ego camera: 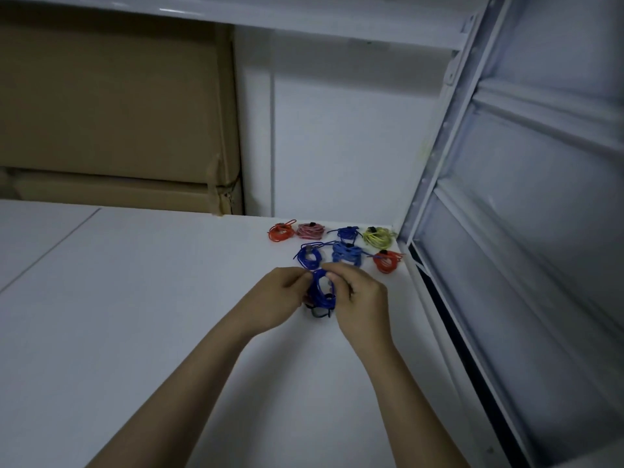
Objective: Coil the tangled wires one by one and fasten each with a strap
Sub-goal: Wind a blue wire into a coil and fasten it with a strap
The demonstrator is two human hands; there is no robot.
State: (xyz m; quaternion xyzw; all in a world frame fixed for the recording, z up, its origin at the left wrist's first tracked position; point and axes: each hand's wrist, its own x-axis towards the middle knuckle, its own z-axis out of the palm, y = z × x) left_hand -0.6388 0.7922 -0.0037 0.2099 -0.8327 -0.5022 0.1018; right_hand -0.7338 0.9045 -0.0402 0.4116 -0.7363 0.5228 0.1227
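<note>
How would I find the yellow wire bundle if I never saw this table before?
Look at the white table's far right corner, beside the metal shelf post. Seven wire coils lie there in two rows; the yellow coil ends the back row, nearest the post. It is the only yellow one; the others are blue, orange or pink.

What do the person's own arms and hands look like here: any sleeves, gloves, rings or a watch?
Both forearms come up from the bottom edge and are bare: no sleeves show in the picture. The left hand and right hand wear no gloves. No watch, bracelet or ring can be seen on either wrist or on the fingers that show, though some fingers are hidden.
</note>
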